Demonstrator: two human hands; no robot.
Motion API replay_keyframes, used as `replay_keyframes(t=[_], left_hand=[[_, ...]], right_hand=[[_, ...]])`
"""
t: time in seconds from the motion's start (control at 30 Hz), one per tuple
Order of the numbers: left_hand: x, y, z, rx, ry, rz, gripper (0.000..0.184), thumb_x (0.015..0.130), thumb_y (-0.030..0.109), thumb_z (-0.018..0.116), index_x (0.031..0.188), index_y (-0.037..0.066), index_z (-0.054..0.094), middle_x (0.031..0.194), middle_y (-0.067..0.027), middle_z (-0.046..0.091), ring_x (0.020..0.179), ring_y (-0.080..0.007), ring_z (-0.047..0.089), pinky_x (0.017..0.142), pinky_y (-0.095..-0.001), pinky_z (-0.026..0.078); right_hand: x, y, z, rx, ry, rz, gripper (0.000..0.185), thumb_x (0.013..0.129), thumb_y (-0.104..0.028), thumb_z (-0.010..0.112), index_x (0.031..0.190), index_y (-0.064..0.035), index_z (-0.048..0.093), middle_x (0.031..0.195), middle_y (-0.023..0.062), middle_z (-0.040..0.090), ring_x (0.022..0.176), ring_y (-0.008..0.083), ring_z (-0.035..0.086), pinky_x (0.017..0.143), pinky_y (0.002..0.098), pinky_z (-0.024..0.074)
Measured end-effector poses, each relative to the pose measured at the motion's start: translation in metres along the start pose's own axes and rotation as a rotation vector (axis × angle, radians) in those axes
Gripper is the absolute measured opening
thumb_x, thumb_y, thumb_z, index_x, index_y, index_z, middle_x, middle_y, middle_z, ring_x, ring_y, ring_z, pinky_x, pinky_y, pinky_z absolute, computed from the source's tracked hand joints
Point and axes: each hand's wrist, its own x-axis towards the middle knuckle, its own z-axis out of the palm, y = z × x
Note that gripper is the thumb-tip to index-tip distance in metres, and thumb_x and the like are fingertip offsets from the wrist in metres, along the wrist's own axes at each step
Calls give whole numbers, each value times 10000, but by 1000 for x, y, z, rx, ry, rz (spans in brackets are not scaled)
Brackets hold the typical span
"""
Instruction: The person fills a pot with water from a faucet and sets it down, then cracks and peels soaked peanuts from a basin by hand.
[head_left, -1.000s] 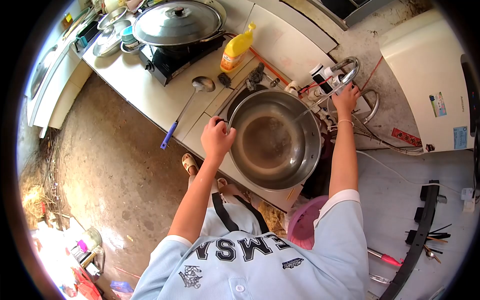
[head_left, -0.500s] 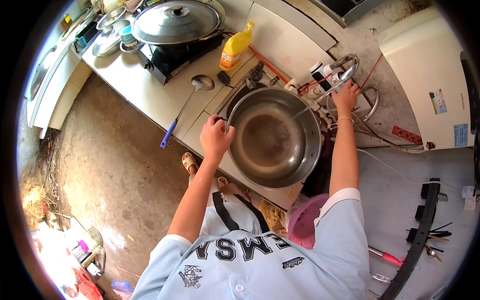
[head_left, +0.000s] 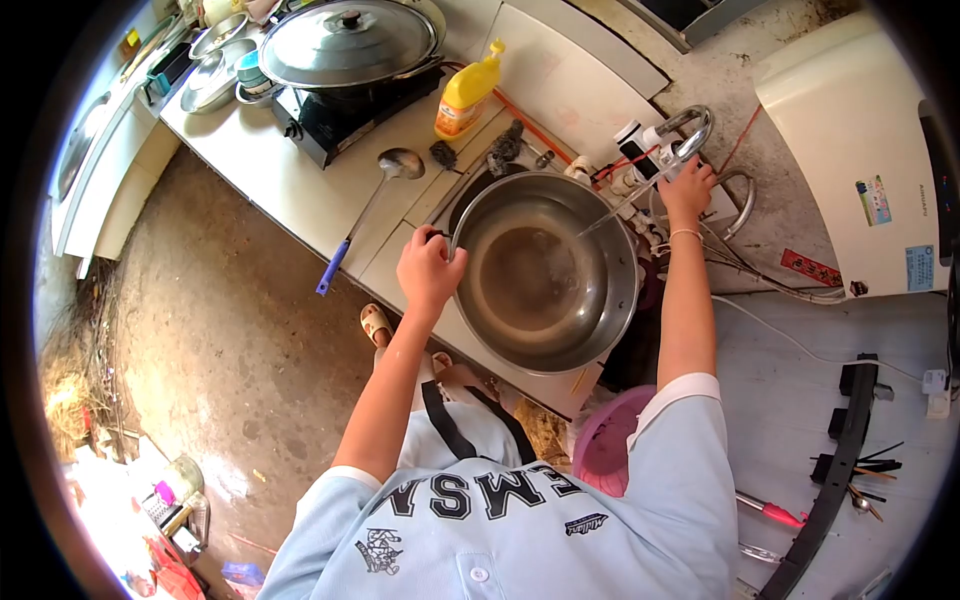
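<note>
My left hand [head_left: 430, 268] is closed around the dark handle on the left side of a large metal wok [head_left: 612, 312]. Brownish, cloudy water [head_left: 530, 275] lies in the bottom of the wok. A thin stream runs into it from the curved spout of a faucet [head_left: 700, 122]. At the faucet's body, beside the white and black fitting, my right hand [head_left: 688, 190] has its fingers closed; they partly hide what they grip. Under the wok, part of the sink [head_left: 463, 200] shows.
A ladle [head_left: 362, 215] with a blue handle end lies on the counter. Behind it stand a yellow bottle [head_left: 466, 95] and dark scrubbers [head_left: 506, 148]. A lidded pan [head_left: 350, 45] sits on a black stove. A pink basin [head_left: 612, 440] is below the counter, and a white water heater [head_left: 850, 170] hangs right.
Both hands keep their places on the wok and the faucet. Water still runs into the wok. The whole view has shifted very slightly.
</note>
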Motion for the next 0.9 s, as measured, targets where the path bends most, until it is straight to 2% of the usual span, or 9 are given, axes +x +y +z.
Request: replay_keyframes(t=[0.4, 0.9], left_hand=[[-1, -3, -1, -6, -28, -31, 252, 588, 179, 606, 518, 44, 405, 901, -64, 559, 703, -265, 520, 585, -343, 415], [-2, -1, -5, -12, -23, -32, 255, 590, 185, 602, 521, 38, 406, 896, -66, 557, 710, -265, 521, 588, -344, 418]], right_hand=[[0, -1, 0, -25, 35, -11, 698, 617, -384, 672, 1158, -105, 331, 1072, 143, 367, 1019, 299, 371, 679, 399, 496], [2, -3, -1, -56, 10, 8, 721, 593, -429, 694, 1158, -131, 359, 1083, 132, 374, 1032, 301, 375, 675, 388, 501]])
